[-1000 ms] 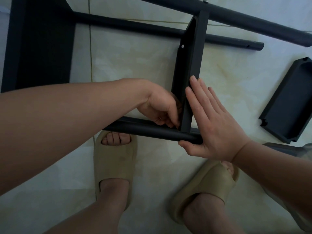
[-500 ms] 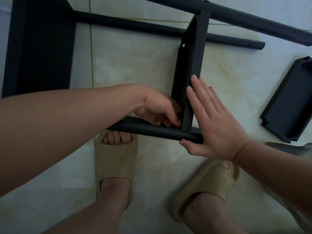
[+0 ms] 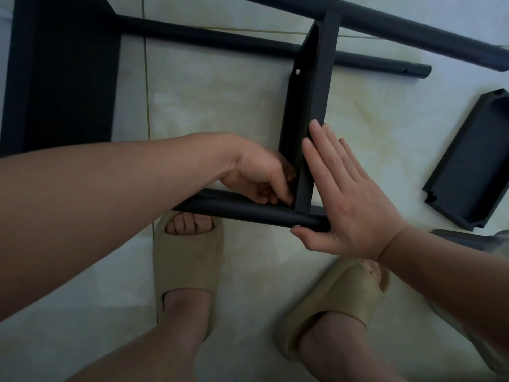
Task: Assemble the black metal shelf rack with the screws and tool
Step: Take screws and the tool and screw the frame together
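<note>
At the near tube (image 3: 242, 209), right hand (image 3: 355, 205) presses the shelf panel (image 3: 308, 106), grip spread flat; left hand (image 3: 259, 175) curls alongside, grip contents hidden.

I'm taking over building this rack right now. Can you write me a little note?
Left hand: fingers curled at the corner where the upright shelf panel meets the near pole; what they pinch is hidden.
Right hand: flat against the panel's other side, thumb under the pole's end.
Done: the panel spans from the far pole to the near one; another shelf sits at the left.
Left: probably fasten this corner, then fit the loose shelf lying on the floor at right. No tool in view.
</note>
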Available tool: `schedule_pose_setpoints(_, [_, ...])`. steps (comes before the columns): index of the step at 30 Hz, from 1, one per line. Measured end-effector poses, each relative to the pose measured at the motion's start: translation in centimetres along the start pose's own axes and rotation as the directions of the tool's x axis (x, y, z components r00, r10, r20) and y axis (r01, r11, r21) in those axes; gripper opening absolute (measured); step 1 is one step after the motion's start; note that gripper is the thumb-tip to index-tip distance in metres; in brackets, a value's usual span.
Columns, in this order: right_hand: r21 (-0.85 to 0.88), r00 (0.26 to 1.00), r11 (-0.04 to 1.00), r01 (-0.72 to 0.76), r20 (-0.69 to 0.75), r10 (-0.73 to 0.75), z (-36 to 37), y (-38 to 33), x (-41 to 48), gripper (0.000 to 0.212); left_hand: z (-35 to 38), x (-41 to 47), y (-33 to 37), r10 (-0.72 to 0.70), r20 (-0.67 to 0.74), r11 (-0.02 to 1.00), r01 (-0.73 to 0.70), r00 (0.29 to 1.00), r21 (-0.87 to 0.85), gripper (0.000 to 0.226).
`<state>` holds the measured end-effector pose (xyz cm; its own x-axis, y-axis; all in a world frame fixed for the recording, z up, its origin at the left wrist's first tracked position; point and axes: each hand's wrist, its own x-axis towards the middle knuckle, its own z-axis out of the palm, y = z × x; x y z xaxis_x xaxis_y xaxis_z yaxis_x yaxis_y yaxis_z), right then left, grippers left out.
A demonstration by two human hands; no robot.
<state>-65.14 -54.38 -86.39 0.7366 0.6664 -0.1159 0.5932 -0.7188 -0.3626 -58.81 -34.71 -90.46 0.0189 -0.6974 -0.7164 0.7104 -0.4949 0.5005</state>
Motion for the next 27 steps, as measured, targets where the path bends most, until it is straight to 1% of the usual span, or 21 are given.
schedule_pose_setpoints(2, [0.000,1.000,1.000,0.000,0.001,0.000,-0.1,0.0,0.0,0.106,0.1,0.0,-0.5,0.012,0.011,0.996,-0.011,1.000,-0.091,0.023])
schedule_pose_setpoints(4, [-0.004,1.000,1.000,0.002,0.002,-0.002,-0.1,0.0,0.0,0.106,0.2,0.1,-0.9,0.024,0.016,0.989,-0.022,1.000,-0.144,0.022])
schedule_pose_setpoints(11, [-0.009,1.000,1.000,0.002,-0.001,-0.002,0.1,0.0,0.0,0.106,0.3,0.1,-1.2,0.058,0.031,0.986,-0.052,0.998,-0.157,0.017])
schedule_pose_setpoints(14, [-0.008,1.000,1.000,0.001,-0.004,-0.001,0.1,0.0,0.0,0.106,0.0,0.0,-0.9,0.027,0.033,0.992,-0.023,0.999,-0.124,0.016])
schedule_pose_setpoints(18, [-0.010,1.000,1.000,0.002,-0.003,-0.002,0.1,0.0,0.0,0.106,0.0,-0.1,-0.3,-0.091,0.054,0.994,0.095,0.994,-0.062,0.011])
schedule_pose_setpoints(22, [-0.012,1.000,1.000,0.000,-0.001,0.000,0.1,0.0,0.0,0.107,-0.1,0.0,1.0,-0.147,-0.036,0.986,0.149,0.988,0.071,0.013])
schedule_pose_setpoints(24, [-0.011,1.000,1.000,-0.001,0.003,0.001,0.0,0.0,0.0,0.107,-0.2,0.1,1.6,-0.197,-0.056,0.970,0.203,0.979,0.138,0.012])
schedule_pose_setpoints(27, [-0.011,1.000,1.000,-0.001,0.002,0.001,0.0,0.0,0.0,0.106,-0.2,0.0,2.1,-0.241,-0.065,0.952,0.249,0.968,0.177,0.012])
